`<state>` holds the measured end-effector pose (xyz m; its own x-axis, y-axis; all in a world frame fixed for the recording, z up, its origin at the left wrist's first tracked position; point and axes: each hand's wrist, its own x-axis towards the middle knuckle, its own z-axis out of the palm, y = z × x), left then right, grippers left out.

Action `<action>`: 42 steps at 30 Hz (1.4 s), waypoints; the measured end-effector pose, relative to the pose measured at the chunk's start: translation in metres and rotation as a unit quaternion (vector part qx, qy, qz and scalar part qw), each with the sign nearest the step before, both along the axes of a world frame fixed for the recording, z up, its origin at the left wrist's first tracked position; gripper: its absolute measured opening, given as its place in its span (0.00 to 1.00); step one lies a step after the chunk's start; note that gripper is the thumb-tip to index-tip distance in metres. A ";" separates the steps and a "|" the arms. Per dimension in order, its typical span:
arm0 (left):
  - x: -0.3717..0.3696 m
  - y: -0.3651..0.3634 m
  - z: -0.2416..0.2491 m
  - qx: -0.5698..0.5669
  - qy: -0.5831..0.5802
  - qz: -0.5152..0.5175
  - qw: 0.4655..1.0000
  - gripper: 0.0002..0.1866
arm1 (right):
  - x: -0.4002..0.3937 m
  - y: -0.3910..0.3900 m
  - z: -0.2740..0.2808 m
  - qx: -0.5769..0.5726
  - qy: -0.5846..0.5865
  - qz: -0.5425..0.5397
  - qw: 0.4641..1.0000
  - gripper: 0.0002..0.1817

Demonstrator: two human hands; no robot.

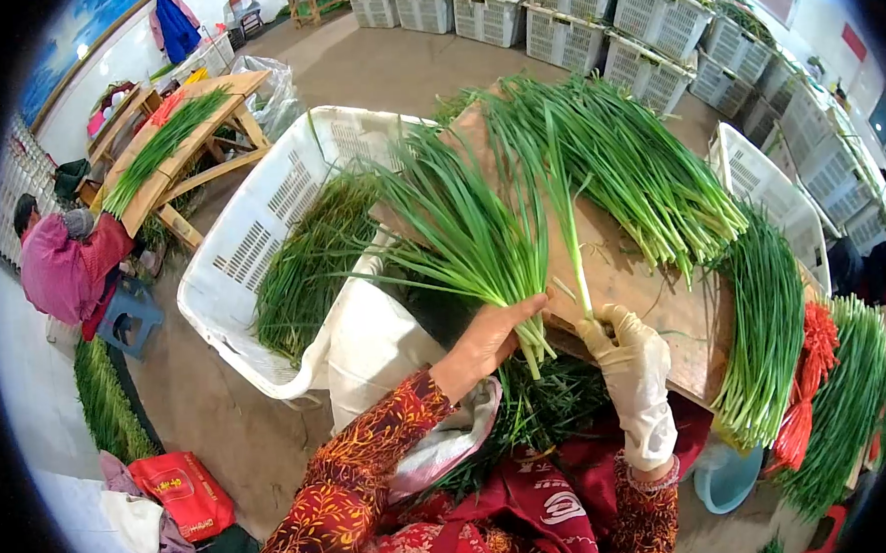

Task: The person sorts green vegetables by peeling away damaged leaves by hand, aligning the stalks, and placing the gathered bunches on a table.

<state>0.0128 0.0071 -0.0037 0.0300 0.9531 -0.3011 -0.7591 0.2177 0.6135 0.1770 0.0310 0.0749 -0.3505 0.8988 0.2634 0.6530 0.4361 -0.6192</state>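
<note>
My bare left hand (pixel 486 339) is closed around a bunch of green Chinese chives (pixel 486 244), near the pale stem ends. In a white rubber glove, my right hand (pixel 622 352) pinches a few chive stalks (pixel 571 240) by their base, apart from the bunch. Both hands are over the near edge of a wooden board (pixel 666 330). A large heap of chives (pixel 617 157) lies on the board's far side. More chives (pixel 766 330) are stacked along its right edge, beside a bundle of red ties (pixel 809 377).
A white plastic crate (pixel 233 287) with loose greens stands on the left. A blue basin (pixel 729 482) sits below right. Another person (pixel 71 256) sits at a wooden table (pixel 157 181) at far left. Stacked crates (pixel 566 40) line the back.
</note>
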 end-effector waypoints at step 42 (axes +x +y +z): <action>0.067 -0.002 0.014 0.127 -0.222 -0.045 0.966 0.28 | -0.025 -0.010 -0.064 -0.187 0.654 -0.034 0.732 0.25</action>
